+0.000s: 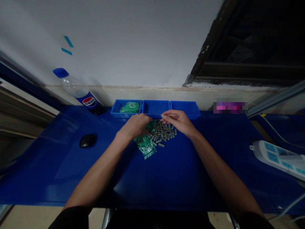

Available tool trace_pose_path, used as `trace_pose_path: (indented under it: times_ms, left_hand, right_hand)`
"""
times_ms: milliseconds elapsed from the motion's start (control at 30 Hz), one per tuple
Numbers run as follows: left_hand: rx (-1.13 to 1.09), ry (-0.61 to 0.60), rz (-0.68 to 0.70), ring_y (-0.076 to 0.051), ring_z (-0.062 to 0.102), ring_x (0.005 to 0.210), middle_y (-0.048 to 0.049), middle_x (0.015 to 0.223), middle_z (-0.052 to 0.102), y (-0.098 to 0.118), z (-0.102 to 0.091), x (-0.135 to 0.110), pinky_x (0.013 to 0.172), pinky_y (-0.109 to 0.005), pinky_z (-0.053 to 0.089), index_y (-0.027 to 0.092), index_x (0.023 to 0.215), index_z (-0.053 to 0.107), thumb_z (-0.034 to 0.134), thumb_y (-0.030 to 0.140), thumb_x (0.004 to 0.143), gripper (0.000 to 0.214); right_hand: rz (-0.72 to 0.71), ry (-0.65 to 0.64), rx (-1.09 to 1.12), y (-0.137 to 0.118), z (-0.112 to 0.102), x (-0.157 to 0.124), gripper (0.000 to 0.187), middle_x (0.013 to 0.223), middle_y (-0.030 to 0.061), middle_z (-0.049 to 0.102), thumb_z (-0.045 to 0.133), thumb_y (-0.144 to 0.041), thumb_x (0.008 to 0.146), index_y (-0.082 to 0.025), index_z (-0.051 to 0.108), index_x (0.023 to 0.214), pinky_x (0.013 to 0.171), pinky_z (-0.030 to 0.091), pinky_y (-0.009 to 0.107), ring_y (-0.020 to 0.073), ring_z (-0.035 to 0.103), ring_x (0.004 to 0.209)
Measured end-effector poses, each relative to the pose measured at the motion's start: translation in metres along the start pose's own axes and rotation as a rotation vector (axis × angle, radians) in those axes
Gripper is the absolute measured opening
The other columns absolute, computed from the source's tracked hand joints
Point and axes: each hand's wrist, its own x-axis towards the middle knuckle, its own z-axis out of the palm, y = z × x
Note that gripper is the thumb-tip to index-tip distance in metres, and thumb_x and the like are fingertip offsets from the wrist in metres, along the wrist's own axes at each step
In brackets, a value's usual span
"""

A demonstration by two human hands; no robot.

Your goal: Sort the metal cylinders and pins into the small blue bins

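A heap of screws (161,131) and grey wall plugs (172,135) lies on the blue tabletop between my hands. My left hand (136,124) is curled at the heap's left side, around a small green plastic bag (151,126); its fingertips are partly hidden. Just below that hand, more green bags (145,145) lie flat on the table. My right hand (178,121) hovers at the heap's upper right edge, thumb and fingertips pinched together. Whatever sits in that pinch is too small to make out.
Behind the heap stands a blue three-part bin (156,107), with green bags (130,107) in its left compartment. A Pepsi bottle (79,92) and a black mouse (87,140) are on the left. A white power strip (277,156) lies at right, near a blurred pink object (230,107).
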Motion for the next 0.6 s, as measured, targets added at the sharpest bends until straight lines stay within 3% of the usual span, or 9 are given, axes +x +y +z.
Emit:
trace_pose_path:
  times_ms: [267, 600]
  left_hand:
    - [0.061, 0.025, 0.02, -0.032, 0.077, 0.104, -0.0165, 0.113, 0.079, -0.004, 0.009, 0.004, 0.083, -0.037, 0.057, 0.019, 0.127, 0.072, 0.071, 0.013, 0.085, 0.042]
    - [0.103, 0.007, 0.021, -0.031, 0.078, 0.095, -0.0175, 0.104, 0.08, 0.005, -0.002, 0.001, 0.08, -0.037, 0.057, 0.016, 0.124, 0.075, 0.065, 0.011, 0.088, 0.038]
  right_hand:
    - [-0.002, -0.002, 0.011, -0.001, -0.001, 0.001, 0.021, 0.093, 0.0088, 0.084, 0.076, -0.041, 0.09, -0.022, 0.076, 0.099, 0.083, 0.062, 0.04, 0.0222, 0.078, 0.083]
    - [-0.002, -0.015, -0.004, -0.002, -0.002, 0.0, 0.02, 0.094, 0.0085, 0.084, 0.077, -0.041, 0.091, -0.022, 0.077, 0.099, 0.083, 0.062, 0.041, 0.0228, 0.078, 0.085]
